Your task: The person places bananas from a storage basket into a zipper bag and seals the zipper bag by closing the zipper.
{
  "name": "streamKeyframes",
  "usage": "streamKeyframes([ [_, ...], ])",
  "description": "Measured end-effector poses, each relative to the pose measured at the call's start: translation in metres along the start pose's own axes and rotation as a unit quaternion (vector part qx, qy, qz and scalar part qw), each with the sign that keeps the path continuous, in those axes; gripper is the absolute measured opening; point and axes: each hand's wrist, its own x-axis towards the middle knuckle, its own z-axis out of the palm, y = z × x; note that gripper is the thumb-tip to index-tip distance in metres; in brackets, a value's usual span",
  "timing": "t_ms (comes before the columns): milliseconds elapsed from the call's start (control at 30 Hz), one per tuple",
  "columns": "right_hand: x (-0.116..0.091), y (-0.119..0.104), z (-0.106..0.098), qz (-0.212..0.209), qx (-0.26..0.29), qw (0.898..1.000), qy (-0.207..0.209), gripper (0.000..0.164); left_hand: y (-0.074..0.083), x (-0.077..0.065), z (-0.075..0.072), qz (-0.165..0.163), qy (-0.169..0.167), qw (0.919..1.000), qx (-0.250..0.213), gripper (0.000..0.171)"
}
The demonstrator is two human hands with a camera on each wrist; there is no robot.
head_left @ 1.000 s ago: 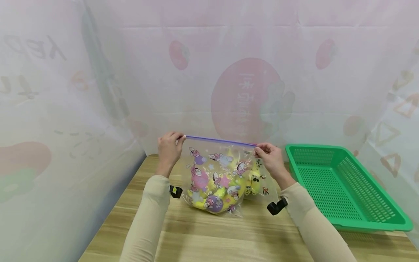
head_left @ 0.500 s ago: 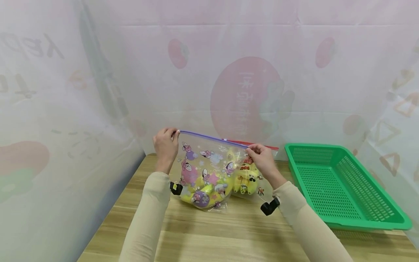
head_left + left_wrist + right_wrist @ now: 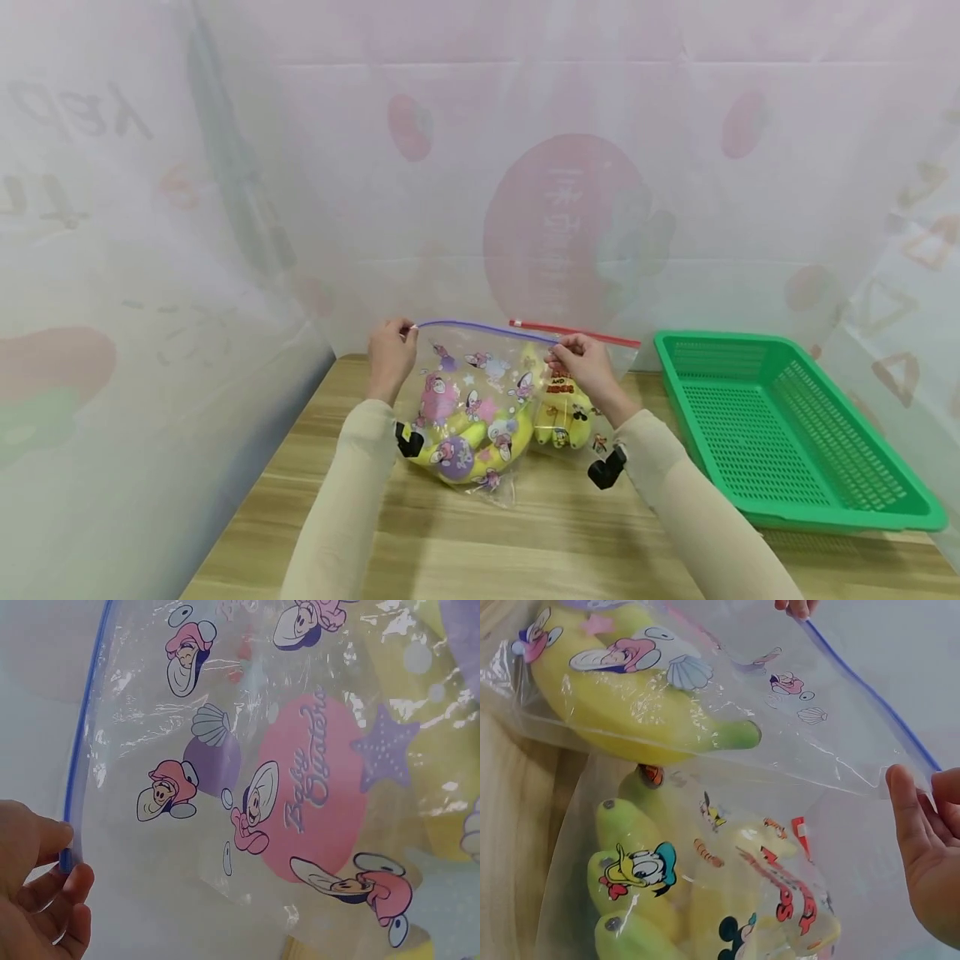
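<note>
My left hand [image 3: 392, 357] pinches the left top corner of a clear zip bag [image 3: 462, 386] printed with pink and purple cartoon oysters. At the other end of its blue zip strip [image 3: 88, 697], my right hand [image 3: 588, 367] pinches the right corner. Yellow bananas [image 3: 630, 712] with a green stem lie in the bottom of this bag, near the tabletop. Behind it and to the right stands a second zip bag [image 3: 615, 360] with a red strip, printed with cartoon figures, with more bananas [image 3: 622, 877] inside. The front bag covers part of it.
A green perforated plastic basket [image 3: 780, 512] stands on the right of the wooden table [image 3: 480, 558]. Printed cloth [image 3: 420, 208] hangs behind and on both sides. Each wrist carries a small black camera [image 3: 606, 468].
Both hands shifted left with the oyster bag, uncovering the red strip of the bag behind. Since half a second ago the hands came lower and closer together, and the blue strip now bows slightly.
</note>
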Motion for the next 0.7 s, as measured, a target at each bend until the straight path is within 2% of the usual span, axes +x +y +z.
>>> streamKeyframes([
  [200,0.002,0.014,-0.006,-0.008,-0.02,0.999,-0.028,0.035,-0.003,-0.003,0.009,-0.035,-0.061,0.9975,-0.013,0.024],
  [367,0.001,0.022,-0.009,0.0,-0.029,0.999,-0.045,0.041,-0.002,-0.008,0.014,-0.067,-0.108,0.9918,-0.014,0.047],
  [533,0.0,0.023,-0.011,0.0,-0.058,0.997,-0.054,0.048,0.001,-0.01,0.02,-0.078,-0.114,0.9904,-0.005,0.067],
  [700,-0.001,0.02,-0.013,0.012,-0.096,0.994,-0.044,0.056,0.001,-0.014,0.022,-0.071,-0.104,0.992,0.013,0.068],
])
